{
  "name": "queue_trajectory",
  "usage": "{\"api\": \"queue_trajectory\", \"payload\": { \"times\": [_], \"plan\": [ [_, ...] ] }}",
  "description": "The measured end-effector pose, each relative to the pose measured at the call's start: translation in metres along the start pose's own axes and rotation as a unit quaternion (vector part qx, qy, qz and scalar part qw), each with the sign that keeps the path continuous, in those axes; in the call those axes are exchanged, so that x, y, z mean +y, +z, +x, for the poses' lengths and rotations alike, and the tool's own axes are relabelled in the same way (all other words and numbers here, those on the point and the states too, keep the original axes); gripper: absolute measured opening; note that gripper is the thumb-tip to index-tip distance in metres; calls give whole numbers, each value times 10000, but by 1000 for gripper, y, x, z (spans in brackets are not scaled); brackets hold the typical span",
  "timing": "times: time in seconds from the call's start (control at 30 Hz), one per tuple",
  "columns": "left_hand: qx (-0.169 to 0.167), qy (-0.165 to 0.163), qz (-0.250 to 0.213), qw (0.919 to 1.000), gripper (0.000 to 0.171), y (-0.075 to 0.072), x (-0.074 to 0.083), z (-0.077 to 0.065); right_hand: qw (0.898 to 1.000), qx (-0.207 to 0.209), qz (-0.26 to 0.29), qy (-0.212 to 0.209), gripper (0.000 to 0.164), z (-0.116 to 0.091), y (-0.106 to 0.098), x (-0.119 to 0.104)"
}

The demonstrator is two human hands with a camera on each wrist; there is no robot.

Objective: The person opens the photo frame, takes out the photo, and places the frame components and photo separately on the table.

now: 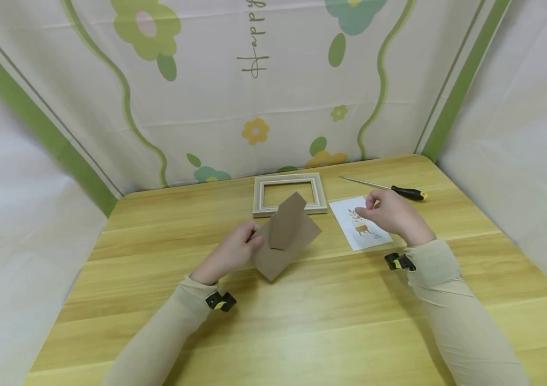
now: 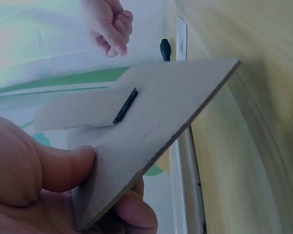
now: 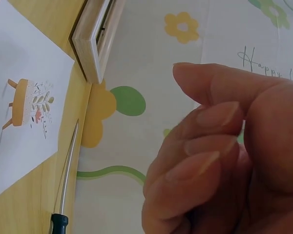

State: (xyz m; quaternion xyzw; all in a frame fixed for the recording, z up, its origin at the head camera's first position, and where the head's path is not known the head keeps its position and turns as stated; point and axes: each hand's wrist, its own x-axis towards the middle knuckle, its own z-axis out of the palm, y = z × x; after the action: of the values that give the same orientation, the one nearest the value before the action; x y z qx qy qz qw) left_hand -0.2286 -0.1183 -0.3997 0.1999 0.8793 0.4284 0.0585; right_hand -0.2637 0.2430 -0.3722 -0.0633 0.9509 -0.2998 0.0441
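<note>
My left hand (image 1: 232,249) pinches a brown picture-frame backing board (image 1: 273,262) by its edge, thumb on one face and fingers behind. The board is tilted above the table. Its easel leg (image 1: 289,222) stands out from the face; in the left wrist view a dark strip (image 2: 125,106) marks where they join. My right hand (image 1: 396,214) hovers over a printed card (image 1: 357,239) with a potted-plant picture. Its fingers are loosely curled and hold nothing, as the right wrist view (image 3: 205,136) shows. A pale picture frame (image 1: 259,197) lies behind the board, its opening see-through.
A screwdriver (image 1: 408,193) with a black and yellow handle lies behind the card, its shaft pointing left. The wooden table (image 1: 302,332) ends at a flowered cloth backdrop (image 1: 215,107). White side panels (image 1: 533,161) stand left and right.
</note>
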Motion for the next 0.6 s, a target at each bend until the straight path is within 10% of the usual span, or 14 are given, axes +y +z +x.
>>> {"api": "queue_trajectory", "payload": {
  "times": [0.6],
  "plan": [
    [-207, -970, -296, 9946, 15, 5, -11, -1, 10000, -40, -71, -22, 37, 0, 2, -3]
  ]
}}
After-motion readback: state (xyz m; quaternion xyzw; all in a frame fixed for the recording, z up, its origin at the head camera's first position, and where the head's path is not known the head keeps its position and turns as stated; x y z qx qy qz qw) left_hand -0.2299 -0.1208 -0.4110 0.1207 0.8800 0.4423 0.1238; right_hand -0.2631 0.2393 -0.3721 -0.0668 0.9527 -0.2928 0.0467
